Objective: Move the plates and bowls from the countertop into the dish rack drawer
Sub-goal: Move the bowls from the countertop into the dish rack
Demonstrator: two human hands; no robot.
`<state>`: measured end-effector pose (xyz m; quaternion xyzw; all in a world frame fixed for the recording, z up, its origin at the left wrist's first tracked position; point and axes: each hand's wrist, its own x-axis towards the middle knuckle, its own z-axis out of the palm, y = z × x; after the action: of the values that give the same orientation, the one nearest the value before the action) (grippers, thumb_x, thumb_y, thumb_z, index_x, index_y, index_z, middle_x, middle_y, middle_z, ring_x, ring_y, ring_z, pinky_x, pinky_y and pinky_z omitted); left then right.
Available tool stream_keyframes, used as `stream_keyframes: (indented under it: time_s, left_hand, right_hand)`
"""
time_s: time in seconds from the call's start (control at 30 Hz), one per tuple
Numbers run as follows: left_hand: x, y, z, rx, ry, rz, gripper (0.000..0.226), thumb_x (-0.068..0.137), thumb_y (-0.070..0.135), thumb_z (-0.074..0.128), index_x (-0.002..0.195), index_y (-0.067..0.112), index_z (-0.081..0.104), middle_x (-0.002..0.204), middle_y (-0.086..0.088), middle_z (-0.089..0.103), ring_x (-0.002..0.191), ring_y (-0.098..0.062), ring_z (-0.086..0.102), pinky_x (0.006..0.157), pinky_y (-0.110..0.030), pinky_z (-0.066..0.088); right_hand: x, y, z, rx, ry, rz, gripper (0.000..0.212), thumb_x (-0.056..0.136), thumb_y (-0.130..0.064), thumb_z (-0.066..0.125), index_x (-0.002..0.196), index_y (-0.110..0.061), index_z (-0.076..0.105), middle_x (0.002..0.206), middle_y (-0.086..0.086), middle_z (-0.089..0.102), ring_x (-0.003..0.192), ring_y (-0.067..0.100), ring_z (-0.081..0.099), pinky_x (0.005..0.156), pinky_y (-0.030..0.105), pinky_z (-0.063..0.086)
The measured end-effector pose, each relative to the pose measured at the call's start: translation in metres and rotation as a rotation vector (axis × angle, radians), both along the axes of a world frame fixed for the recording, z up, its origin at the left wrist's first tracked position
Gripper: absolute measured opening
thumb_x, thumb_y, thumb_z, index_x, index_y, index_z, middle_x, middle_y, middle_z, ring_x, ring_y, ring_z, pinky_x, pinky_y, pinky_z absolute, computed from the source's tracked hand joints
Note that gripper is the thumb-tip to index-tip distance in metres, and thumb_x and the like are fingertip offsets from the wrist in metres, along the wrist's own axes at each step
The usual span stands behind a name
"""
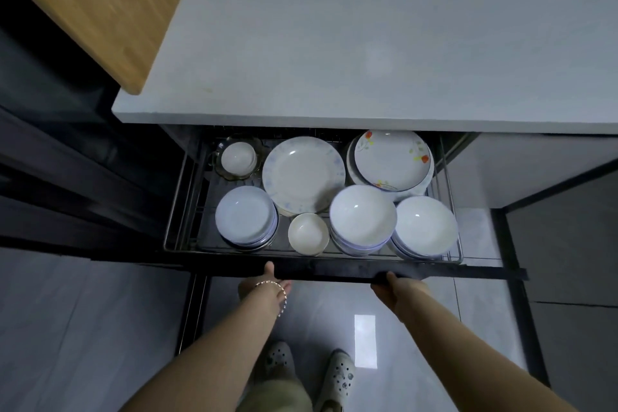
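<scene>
The white countertop (368, 43) lies bare across the upper view, a wooden board (87, 0) overhanging its left edge. Below it the dish rack drawer (334, 269) stands pulled out, its back rows partly hidden under the counter's lip. Inside sit a flowered plate stack (393, 160), a pale plate (302, 172), three bowl stacks (363, 214) along the front (tops only visible), and a small cream bowl (308, 232). The left hand (266, 283) and right hand (389, 286) both curl around the drawer's dark front edge, fingertips hidden beneath.
</scene>
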<state>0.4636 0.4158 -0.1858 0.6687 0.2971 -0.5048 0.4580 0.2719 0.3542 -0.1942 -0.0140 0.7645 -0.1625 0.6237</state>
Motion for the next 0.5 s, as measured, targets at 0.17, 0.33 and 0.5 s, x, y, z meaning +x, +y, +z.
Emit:
stream_keyframes:
  time_s: [0.17, 0.33, 0.5]
  left_hand:
    - [0.022, -0.037, -0.006, 0.111, -0.234, -0.329, 0.054, 0.098, 0.001, 0.0, 0.151, 0.006, 0.008, 0.16, 0.005, 0.011, 0.145, -0.04, 0.016, 0.119, -0.037, 0.012]
    - [0.038, -0.089, -0.008, 0.024, -0.228, -0.36, 0.05, 0.1, 0.002, 0.003, 0.149, 0.004, 0.013, 0.159, -0.003, 0.019, 0.141, -0.044, 0.024, 0.117, -0.043, 0.021]
    - [0.066, -0.135, -0.011, -0.173, -0.193, -0.52, 0.044, 0.103, 0.017, 0.026, 0.145, 0.004, 0.029, 0.152, -0.021, 0.031, 0.139, -0.035, 0.034, 0.114, -0.04, 0.028]
  right_hand:
    - [0.015, -0.04, 0.003, -0.053, 0.057, 0.021, 0.033, 0.091, 0.001, 0.05, 0.122, 0.014, 0.051, 0.118, 0.035, 0.059, 0.061, 0.038, 0.062, 0.081, 0.042, 0.05]
    - [0.03, -0.093, 0.007, -0.059, 0.049, 0.029, 0.033, 0.092, -0.001, 0.05, 0.121, 0.015, 0.049, 0.12, 0.035, 0.058, 0.102, 0.046, 0.063, 0.099, 0.048, 0.047]
    - [0.052, -0.15, 0.007, -0.117, 0.063, 0.006, 0.027, 0.094, -0.007, 0.049, 0.108, 0.016, 0.054, 0.091, 0.032, 0.063, 0.076, 0.039, 0.064, 0.099, 0.048, 0.048]
